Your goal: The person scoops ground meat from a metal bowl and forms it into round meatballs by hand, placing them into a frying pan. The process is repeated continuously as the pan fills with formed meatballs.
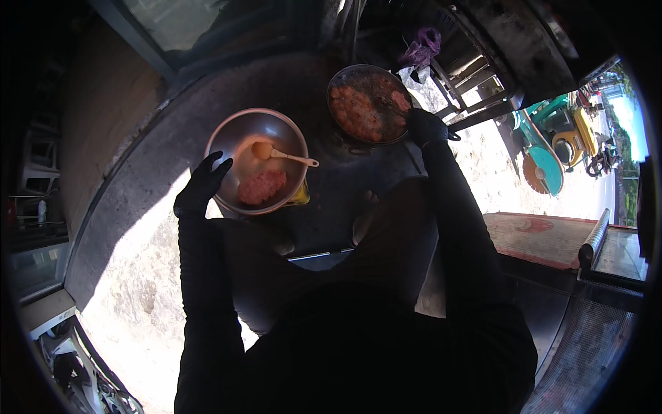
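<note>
A wide metal mixing bowl (277,126) stands on the ground before my knees. Inside it are a lump of pink minced meat or paste (262,187) and a light-coloured ladle (289,157), whose handle leans over the right rim. My left hand (202,181), in a black glove, is at the bowl's left rim with thumb and fingers apart. Food pieces (357,111) and one paler pink piece (400,101) lie in bubbling oil in a round pan (331,106). At the pan's right edge my gloved right hand (426,128) closes around a dark handle with a looped end (454,137); its far end is hard to make out.
Something yellow (299,194) shows under the bowl's right side. Purple plastic (421,46) lies by a dark slatted frame (473,77) beyond the pan. A machine with a round blade (543,171) stands outside at right. Below it is a cardboard box (543,238).
</note>
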The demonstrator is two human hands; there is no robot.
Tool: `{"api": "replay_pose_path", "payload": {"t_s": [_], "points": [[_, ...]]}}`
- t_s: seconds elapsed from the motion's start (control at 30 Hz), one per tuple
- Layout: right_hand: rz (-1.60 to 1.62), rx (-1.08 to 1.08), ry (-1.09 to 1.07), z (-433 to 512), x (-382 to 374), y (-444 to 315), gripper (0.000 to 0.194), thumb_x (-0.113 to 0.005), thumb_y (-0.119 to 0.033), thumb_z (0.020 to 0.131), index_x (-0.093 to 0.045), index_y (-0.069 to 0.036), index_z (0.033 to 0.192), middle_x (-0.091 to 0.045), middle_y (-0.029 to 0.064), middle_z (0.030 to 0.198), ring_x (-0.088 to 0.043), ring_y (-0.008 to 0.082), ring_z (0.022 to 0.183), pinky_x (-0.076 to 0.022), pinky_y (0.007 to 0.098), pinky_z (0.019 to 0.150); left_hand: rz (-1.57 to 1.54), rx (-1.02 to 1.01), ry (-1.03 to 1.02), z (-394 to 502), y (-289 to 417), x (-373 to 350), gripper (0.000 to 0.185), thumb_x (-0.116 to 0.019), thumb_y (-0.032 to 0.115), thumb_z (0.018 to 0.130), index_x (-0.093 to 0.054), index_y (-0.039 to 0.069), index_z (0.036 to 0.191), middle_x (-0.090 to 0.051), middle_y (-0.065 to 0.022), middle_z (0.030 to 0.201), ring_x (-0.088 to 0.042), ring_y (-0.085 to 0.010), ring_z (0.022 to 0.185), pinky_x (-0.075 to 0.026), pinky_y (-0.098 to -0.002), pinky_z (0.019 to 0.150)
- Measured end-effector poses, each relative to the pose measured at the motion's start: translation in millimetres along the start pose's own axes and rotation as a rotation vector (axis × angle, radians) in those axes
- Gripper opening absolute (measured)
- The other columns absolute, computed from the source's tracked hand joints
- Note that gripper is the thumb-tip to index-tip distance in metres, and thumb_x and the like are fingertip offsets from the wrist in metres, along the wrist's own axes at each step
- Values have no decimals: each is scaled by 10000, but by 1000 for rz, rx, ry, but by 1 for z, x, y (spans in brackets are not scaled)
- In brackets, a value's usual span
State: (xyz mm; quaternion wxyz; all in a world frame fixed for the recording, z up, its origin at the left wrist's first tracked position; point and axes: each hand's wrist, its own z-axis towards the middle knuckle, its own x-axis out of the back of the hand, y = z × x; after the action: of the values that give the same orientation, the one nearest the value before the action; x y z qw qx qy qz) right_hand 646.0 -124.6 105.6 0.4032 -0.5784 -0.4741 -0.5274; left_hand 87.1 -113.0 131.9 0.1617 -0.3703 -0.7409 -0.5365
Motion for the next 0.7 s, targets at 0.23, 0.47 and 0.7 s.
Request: {"api": "replay_pose_path", "payload": {"t_s": [0.23, 0.47, 0.7], "points": [[-105, 125, 155, 1, 51, -1, 201, -561, -289, 891, -721, -175, 934, -718, 147, 913, -705, 328, 896, -552, 456, 783, -40, 29, 12, -3, 0, 0, 620, -594, 457, 948, -486, 71, 1421, -523, -144, 1423, -501, -269, 1311, -389, -371, 1080], [-336, 103, 143, 3, 90, 10, 154, -661, -269, 815, -724, -136, 858, -719, 111, 861, -712, 304, 873, -564, 431, 748, -62, -9, 22, 1, -2, 1, 687, -625, 496, 919, -474, 59, 1426, -526, -156, 1421, -500, -284, 1316, -405, -372, 1067], [-358, 100, 120, 1, 67, -8, 153, -654, -238, 815, -745, -118, 845, -736, 104, 865, -730, 284, 855, -571, 411, 726, -88, -2, 28, -4, -7, 1, 687, -624, 495, 919, -474, 57, 1426, -522, -156, 1425, -498, -280, 1318, -404, -369, 1070]]}}
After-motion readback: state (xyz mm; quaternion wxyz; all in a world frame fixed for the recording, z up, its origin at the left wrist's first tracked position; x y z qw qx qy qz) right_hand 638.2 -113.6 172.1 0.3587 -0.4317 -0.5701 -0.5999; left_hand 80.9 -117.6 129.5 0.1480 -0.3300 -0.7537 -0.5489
